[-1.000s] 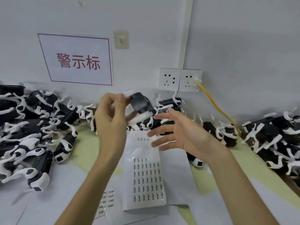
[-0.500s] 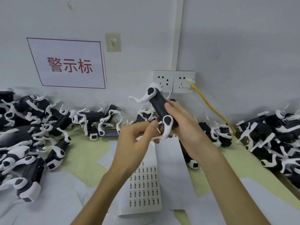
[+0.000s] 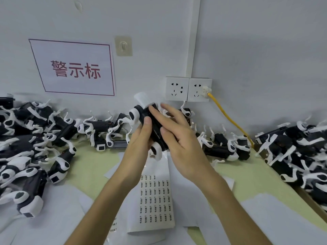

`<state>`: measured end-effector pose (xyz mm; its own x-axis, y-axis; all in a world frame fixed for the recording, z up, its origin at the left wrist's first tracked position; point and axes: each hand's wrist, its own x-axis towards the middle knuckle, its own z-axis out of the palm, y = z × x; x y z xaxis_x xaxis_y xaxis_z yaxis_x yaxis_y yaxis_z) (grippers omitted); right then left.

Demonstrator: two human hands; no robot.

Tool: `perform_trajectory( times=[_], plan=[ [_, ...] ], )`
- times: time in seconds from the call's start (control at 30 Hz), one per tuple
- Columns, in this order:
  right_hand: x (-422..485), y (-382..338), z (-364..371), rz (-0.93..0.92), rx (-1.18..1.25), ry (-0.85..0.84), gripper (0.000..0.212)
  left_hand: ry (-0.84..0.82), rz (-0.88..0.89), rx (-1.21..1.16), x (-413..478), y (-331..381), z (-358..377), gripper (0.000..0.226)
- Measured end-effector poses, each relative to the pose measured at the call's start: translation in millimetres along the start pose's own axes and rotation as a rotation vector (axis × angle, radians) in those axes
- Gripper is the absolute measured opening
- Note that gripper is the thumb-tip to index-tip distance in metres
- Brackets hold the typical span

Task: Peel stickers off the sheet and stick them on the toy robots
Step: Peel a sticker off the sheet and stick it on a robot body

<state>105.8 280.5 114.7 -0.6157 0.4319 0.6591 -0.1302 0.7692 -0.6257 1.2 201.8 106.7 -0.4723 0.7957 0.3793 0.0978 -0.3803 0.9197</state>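
Pale green bench top against a grey-white wall. Red-lettered sign far left, twin sockets w/ yellow cable far ctr. Loose white paper on near side.

Toy robots in a left heap, a right heap and a far row along the wall.

Sticker sheet flat at ctr, between forearms. Held toy robot is raised above it: left hand wrapped round it from below, right hand w/ fingers straight, laid on its body.

Open bench only between the heaps; right heap crowds the right edge.

toy robot turned (white end up), right hand seemingly pressing it
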Motion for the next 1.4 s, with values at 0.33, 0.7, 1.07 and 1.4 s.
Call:
perform_trajectory(
  times=[0.33, 0.7, 1.07, 1.4],
  plan=[
    [-3.8, 1.9, -3.7, -0.244, -0.123, 0.000, 0.078, -0.044, -0.084, -0.261, -4.0, 24.0, 4.1, 0.038],
    [-14.6, 4.9, 10.0, -0.173, -0.202, -0.071, 0.058, 0.093, -0.298, -0.465, -5.6, 48.4, -19.3, 0.046],
    [-8.4, 24.5, -4.7, 0.156, 0.097, -0.033, 0.036, 0.305, -0.213, -0.538, 4.2, 40.8, -40.0, 0.009],
    [-21.1, 69.3, 8.4, 0.674, -0.060, -0.417, 0.063, 0.181, -0.267, -0.140, 11.9, 22.4, -78.1, 0.008]
  ],
)
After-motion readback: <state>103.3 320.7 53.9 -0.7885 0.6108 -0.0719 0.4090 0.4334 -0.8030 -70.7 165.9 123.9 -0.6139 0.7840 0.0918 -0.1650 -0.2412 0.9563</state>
